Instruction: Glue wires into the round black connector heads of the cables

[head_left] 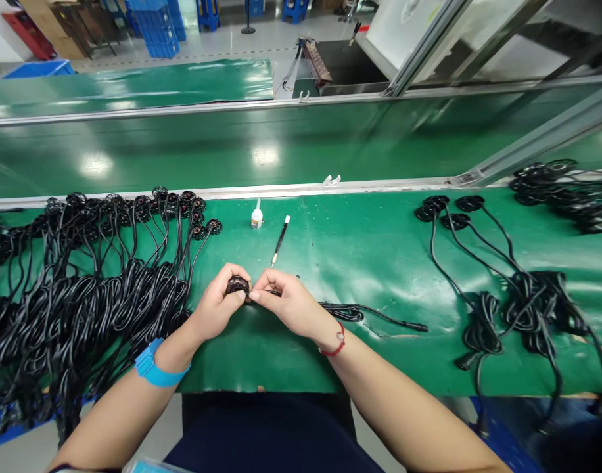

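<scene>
Fingers and thumb of my left hand (222,299) close round a small round black part (238,284) above the green mat. Beside it, my right hand (281,299) pinches the black cable (267,292) close to where it meets that part. The rest of this cable lies in a bundled coil (343,311) to the right, its connector end (416,326) stretched out on the mat. Just beyond my hands lies a black, white-ended pen-like tool (280,242). A little white bottle with a thin tip (256,217) stands farther back.
A large heap of black coiled cables with round heads (123,295) covers the left side. Several similar cables (522,302) lie on the right, with more round heads (562,194) at the far right. A metal rail (207,193) edges the green work surface (380,263).
</scene>
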The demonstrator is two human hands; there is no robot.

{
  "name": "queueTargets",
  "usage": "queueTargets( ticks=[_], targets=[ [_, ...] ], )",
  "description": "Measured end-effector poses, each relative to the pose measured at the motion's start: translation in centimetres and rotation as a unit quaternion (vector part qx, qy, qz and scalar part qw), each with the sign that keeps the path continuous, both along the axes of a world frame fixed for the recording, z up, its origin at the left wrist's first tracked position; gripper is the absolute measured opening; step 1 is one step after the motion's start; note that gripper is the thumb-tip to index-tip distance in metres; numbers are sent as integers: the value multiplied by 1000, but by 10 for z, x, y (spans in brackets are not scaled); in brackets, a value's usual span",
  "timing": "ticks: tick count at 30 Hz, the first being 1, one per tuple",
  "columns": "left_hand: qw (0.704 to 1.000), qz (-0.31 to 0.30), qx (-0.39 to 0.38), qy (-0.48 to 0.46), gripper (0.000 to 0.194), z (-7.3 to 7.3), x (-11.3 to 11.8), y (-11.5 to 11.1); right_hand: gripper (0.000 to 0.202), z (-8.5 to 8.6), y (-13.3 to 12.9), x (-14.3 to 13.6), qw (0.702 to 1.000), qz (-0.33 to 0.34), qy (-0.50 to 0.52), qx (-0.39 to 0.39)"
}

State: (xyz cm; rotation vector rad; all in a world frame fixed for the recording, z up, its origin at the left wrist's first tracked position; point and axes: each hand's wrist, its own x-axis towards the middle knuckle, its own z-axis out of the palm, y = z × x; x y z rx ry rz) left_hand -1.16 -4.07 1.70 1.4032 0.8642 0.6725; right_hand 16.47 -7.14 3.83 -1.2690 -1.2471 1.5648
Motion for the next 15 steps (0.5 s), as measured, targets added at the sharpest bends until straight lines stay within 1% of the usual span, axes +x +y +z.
queueTargets(
  ticks=[7,11,15],
  targets=[
    [999,12,-29,15,22,3,3,2,17,-7,1,-1,1000,5,-8,-12],
    [998,24,-59,10,27,4,7,-1,23,-7,-1,-2,1000,0,-9,0],
    [995,22,-96,-13,36,-3,12,-1,32,-9,-1,0,1000,11,3,15]
  ],
)
